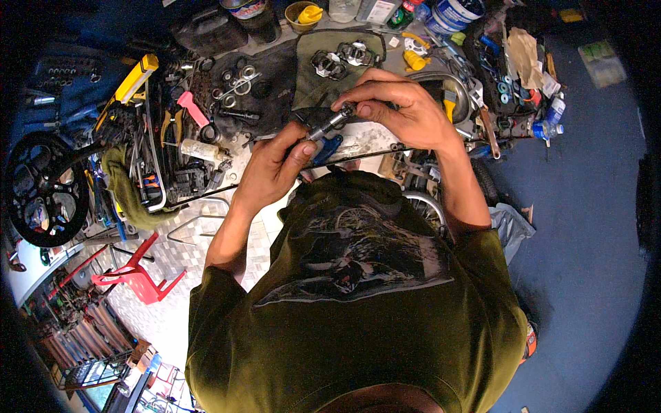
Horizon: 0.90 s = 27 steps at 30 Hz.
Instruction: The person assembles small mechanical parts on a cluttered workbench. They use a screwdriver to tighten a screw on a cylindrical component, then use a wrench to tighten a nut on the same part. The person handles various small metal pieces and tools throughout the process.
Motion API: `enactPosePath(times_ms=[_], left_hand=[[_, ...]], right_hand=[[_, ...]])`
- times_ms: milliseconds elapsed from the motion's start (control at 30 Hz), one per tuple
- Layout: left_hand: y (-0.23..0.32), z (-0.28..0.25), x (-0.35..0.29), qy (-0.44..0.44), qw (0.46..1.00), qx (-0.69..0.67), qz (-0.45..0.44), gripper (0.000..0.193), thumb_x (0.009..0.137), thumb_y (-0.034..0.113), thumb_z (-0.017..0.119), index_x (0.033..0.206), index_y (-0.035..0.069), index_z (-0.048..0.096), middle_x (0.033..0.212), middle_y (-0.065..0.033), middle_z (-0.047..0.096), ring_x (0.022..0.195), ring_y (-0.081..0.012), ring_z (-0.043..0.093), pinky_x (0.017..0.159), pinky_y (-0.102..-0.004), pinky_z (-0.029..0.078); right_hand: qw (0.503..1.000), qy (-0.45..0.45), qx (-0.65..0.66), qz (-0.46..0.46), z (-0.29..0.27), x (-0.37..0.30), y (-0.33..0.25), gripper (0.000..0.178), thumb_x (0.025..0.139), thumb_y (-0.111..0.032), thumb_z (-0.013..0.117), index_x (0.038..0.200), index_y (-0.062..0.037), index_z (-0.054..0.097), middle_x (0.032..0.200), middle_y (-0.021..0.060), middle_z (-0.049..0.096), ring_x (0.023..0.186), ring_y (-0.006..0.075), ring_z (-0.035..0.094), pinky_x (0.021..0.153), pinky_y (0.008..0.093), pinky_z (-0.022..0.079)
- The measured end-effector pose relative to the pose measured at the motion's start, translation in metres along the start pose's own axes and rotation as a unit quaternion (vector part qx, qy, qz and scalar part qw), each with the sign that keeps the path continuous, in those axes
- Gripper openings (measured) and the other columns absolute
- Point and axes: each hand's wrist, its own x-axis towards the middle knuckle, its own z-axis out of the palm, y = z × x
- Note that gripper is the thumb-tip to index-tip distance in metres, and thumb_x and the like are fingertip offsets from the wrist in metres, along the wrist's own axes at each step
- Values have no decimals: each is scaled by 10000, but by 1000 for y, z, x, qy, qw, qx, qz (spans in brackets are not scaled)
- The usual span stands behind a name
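Over the front edge of the cluttered workbench, a slim silver metal shaft [332,125] with a dark far end slants between my hands. My left hand [272,168] is closed around its lower end, thumb and forefinger pinching it. At the upper, dark end, the fingertips of my right hand [406,110] pinch the shaft; the exact shape of that end is hard to make out. Two silver-and-black bicycle pedals, the left one [328,65] and the right one [355,53], lie beyond my hands on a green cloth [308,88]. Something blue [329,148] shows below the shaft.
Metal rings [244,76] and a black tool lie on a dark mat [275,62]. Leftward are a pink-handled tool [192,108], pliers [170,125] and a whitish bottle [200,149]. Tubs and containers line the back; a wheel [48,189] stands far left, a red chair [141,275] below.
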Motion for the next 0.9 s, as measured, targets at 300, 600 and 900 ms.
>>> enactPosePath(times_ms=[300, 600, 900], left_hand=[[4, 5, 0, 13, 1000, -24, -7, 247, 1053, 270, 567, 940, 51, 574, 695, -24, 447, 648, -112, 409, 572, -302, 351], [2, 5, -2, 14, 1000, -5, 6, 255, 1051, 270, 573, 921, 51, 562, 694, -27, 443, 647, -119, 409, 571, -311, 352], [3, 6, -5, 26, 1000, 1, 6, 267, 1054, 282, 564, 921, 51, 561, 689, -36, 439, 645, -124, 410, 569, -313, 354]], right_hand=[[1000, 1, 2, 13, 0, -2, 3, 207, 951, -108, 678, 1131, -43, 755, 979, 95, 688, 908, 237, 651, 800, 349, 512], [1000, 2, -9, 4, 1, -6, -2, 224, 964, -160, 678, 1160, -67, 734, 916, 102, 650, 875, 261, 642, 781, 372, 501], [1000, 15, -12, -3, 6, -8, -6, 222, 955, -164, 689, 1148, -61, 730, 906, 110, 658, 855, 276, 658, 754, 382, 510]])
